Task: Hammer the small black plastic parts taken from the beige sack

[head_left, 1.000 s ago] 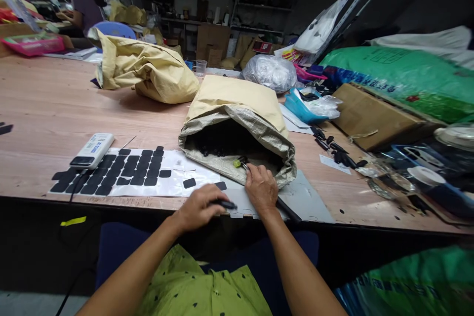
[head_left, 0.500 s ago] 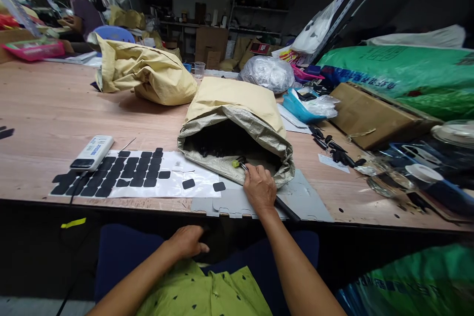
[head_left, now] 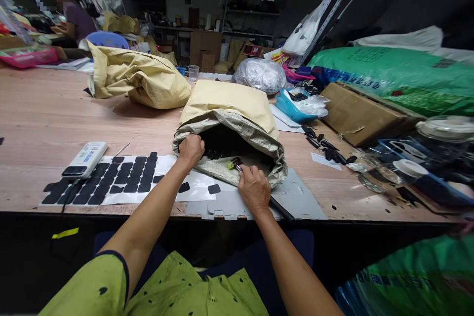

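A paper-covered woven sack (head_left: 229, 96) lies on the table with its mouth facing me. Small black parts (head_left: 213, 154) show in its dark opening. My left hand (head_left: 192, 150) is closed at the left side of the mouth, apparently gripping the sack's rim; its fingertips are hidden. My right hand (head_left: 255, 188) is wrapped round a tool with a black handle (head_left: 281, 208), which sticks out below the palm. Past the fingers, a short metal part leads to a yellow-green piece (head_left: 230, 165) over the sack's lower lip. Whether that piece belongs to the tool, I cannot tell.
Left of the sack lies a white sheet with black stickers (head_left: 133, 173), beside a white corded device (head_left: 85, 160). Another sack (head_left: 144, 79) stands behind. On the right are loose black pieces (head_left: 328, 150), a cardboard box (head_left: 365, 111) and clear containers. Another person sits far left.
My left hand has risen from my lap to the left side of the sack's mouth and closed there. My right hand keeps its hold on the tool. The view has shifted slightly.
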`<state>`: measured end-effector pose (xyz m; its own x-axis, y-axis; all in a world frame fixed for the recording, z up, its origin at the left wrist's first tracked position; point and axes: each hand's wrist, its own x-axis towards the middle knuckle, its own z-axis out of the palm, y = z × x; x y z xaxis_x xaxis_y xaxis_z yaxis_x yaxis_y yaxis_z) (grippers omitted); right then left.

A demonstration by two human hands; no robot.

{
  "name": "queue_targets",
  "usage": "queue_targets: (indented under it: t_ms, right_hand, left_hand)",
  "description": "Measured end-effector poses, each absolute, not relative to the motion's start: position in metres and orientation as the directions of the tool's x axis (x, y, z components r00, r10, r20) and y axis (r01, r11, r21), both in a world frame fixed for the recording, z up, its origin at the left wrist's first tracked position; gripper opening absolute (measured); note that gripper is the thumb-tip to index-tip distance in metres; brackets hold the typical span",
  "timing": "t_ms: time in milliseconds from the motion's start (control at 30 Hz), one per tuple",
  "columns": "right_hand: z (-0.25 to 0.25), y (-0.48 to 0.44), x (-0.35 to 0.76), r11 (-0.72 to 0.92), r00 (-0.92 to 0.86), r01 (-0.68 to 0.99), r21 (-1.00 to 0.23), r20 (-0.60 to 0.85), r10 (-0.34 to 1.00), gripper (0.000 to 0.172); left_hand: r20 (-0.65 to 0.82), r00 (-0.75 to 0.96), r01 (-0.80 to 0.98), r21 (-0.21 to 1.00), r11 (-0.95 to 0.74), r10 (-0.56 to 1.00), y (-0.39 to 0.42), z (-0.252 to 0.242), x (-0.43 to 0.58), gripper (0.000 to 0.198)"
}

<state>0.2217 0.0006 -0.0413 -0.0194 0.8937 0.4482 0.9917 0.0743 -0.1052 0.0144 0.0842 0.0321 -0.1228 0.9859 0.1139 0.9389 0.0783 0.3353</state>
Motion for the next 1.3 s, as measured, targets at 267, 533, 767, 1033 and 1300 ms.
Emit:
queue_targets:
  t_ms: [267,533,767,1033,1300]
  right_hand:
    - [-0.041,0.001,0.221,0.061,-0.011,0.993,-0.102,0.433,0.902,0.025]
    - [-0.041,0.001,0.221,0.054,0.002,0.992,-0.118,0.431,0.902,0.024]
    - [-0.041,0.001,0.221,0.065,-0.007,0.991,-0.118,0.437,0.899,0.025]
    - [-0.045,0.002,0.223,0.067,-0.015,0.993,-0.098,0.455,0.891,0.026]
    - [-0.032,-0.011,0.222,0.162,0.015,0.944,-0.287,0.529,0.848,0.032]
  left_hand:
    - [0.028,-0.169,0.952,0.265,0.156,0.985,0.073,0.02,0.013,0.028]
    - [0.184,-0.114,0.942,0.331,0.047,0.976,0.05,0.005,-0.004,0.022]
    - [0.281,0.202,0.739,0.585,-0.334,0.938,0.005,0.0,-0.009,0.012]
    - [0.21,0.262,0.719,0.609,-0.336,0.942,-0.016,-0.019,0.008,0.015]
    - [0.198,0.24,0.723,0.617,-0.311,0.95,-0.013,-0.025,0.009,0.019]
